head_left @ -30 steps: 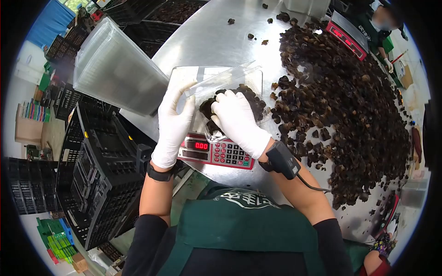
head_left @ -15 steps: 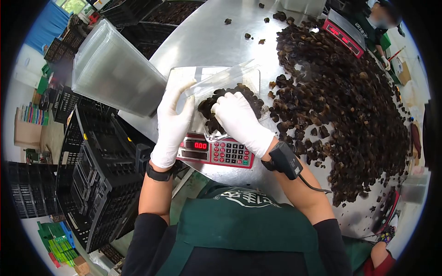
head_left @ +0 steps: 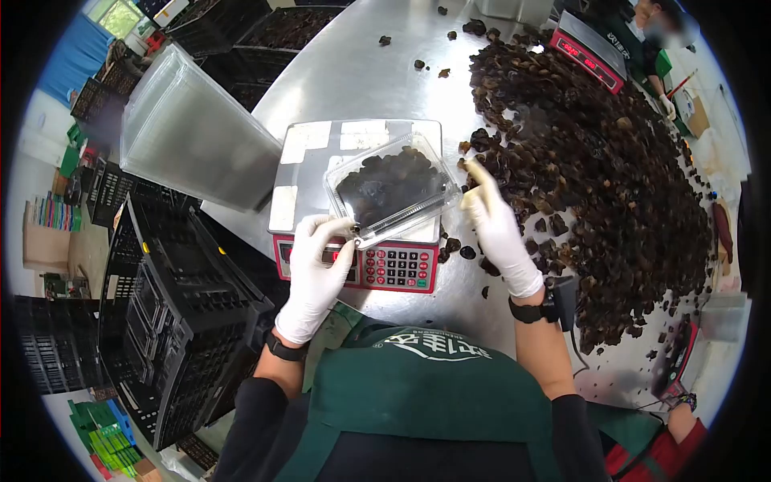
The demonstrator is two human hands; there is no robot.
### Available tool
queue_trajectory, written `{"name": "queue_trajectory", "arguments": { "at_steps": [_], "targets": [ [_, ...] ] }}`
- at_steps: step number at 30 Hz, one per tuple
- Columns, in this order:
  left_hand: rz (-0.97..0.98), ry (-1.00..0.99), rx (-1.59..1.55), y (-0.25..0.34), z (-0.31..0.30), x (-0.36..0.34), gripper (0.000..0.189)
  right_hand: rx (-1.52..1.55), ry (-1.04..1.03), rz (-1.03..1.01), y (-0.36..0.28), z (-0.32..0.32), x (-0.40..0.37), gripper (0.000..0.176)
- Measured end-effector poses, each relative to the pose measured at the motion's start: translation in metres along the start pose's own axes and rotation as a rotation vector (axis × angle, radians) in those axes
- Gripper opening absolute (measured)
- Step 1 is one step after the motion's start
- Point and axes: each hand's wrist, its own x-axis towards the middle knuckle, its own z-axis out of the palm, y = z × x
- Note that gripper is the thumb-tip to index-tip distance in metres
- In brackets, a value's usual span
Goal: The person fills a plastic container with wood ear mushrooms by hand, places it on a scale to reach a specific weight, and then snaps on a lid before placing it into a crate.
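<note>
A clear plastic clamshell box (head_left: 393,213) with dark wood ear mushrooms (head_left: 389,181) inside sits tilted on the red-framed digital scale (head_left: 301,143), its lid down over them. My left hand (head_left: 315,273), in a white glove, pinches the box's near left corner between thumb and fingertips and covers part of the scale's display. Just off the box's right edge is my right hand (head_left: 499,233), gloved too, with its fingers stretched out and apart and nothing in them.
A large heap of wood ear mushrooms (head_left: 594,177) spreads over the right of the metal table (head_left: 353,72). Stacked clear boxes (head_left: 193,132) stand at the left, above black crates (head_left: 189,313). A second scale (head_left: 586,60) and a co-worker (head_left: 642,48) are at the far right.
The raised lid has come down over the mushrooms. My left hand has moved down to the box's near corner; my right hand has left the mushrooms and moved right.
</note>
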Motion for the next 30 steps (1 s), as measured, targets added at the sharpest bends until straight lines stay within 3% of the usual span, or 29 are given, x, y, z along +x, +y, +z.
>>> {"name": "queue_trajectory", "arguments": {
  "at_steps": [1, 4, 5, 6, 9, 12, 15, 17, 20, 22, 24, 25, 26, 27, 28, 30],
  "targets": [
    [0.033, 0.035, 0.038, 0.000, 0.004, 0.000, 0.042, 0.106, -0.103, 0.111, -0.008, 0.006, 0.003, 0.050],
    [-0.299, 0.034, -0.140, 0.001, 0.014, 0.001, 0.064, 0.377, -0.155, 0.190, 0.011, 0.024, 0.013, 0.040],
    [-0.311, -0.013, -0.190, 0.004, 0.012, 0.005, 0.072, 0.475, -0.159, 0.192, 0.014, 0.023, 0.018, 0.036],
    [-0.360, -0.069, -0.328, -0.001, 0.012, 0.006, 0.072, 0.493, -0.163, 0.195, 0.015, 0.020, 0.020, 0.031],
    [-0.379, -0.156, -0.666, -0.031, 0.009, 0.007, 0.065, 0.527, -0.187, 0.271, 0.009, 0.014, 0.018, 0.040],
    [-0.410, -0.073, -0.881, -0.035, 0.017, 0.011, 0.058, 0.444, -0.228, 0.258, 0.006, 0.010, 0.017, 0.043],
    [-0.445, -0.020, -0.882, -0.026, 0.017, 0.008, 0.060, 0.517, -0.266, 0.288, 0.011, 0.011, 0.011, 0.047],
    [-0.451, -0.020, -0.960, -0.004, 0.006, -0.009, 0.061, 0.609, -0.171, 0.311, -0.006, 0.014, -0.011, 0.047],
    [-0.382, -0.017, -0.952, 0.023, -0.015, -0.045, 0.063, 0.628, -0.174, 0.265, -0.020, 0.012, -0.039, 0.050],
    [-0.375, 0.019, -0.990, 0.037, -0.043, -0.065, 0.063, 0.502, -0.234, 0.240, -0.056, 0.011, -0.048, 0.053],
    [-0.371, 0.121, -0.925, 0.051, -0.089, -0.077, 0.060, 0.443, -0.364, 0.123, -0.096, 0.024, -0.052, 0.070],
    [-0.404, 0.230, -0.757, 0.060, -0.118, -0.079, 0.063, 0.430, -0.406, 0.089, -0.113, 0.033, -0.053, 0.080],
    [-0.496, 0.401, -0.787, 0.078, -0.152, -0.077, 0.065, 0.409, -0.443, 0.007, -0.127, 0.042, -0.051, 0.086],
    [-0.440, 0.456, -0.705, 0.074, -0.186, -0.088, 0.062, 0.391, -0.477, -0.077, -0.136, 0.047, -0.050, 0.092],
    [-0.374, 0.583, -0.628, 0.065, -0.216, -0.097, 0.061, 0.435, -0.536, -0.086, -0.134, 0.044, -0.044, 0.068],
    [-0.235, 0.739, -0.665, 0.028, -0.279, -0.121, 0.057, 0.349, -0.500, -0.036, -0.134, 0.042, -0.041, 0.063]
  ]
}}
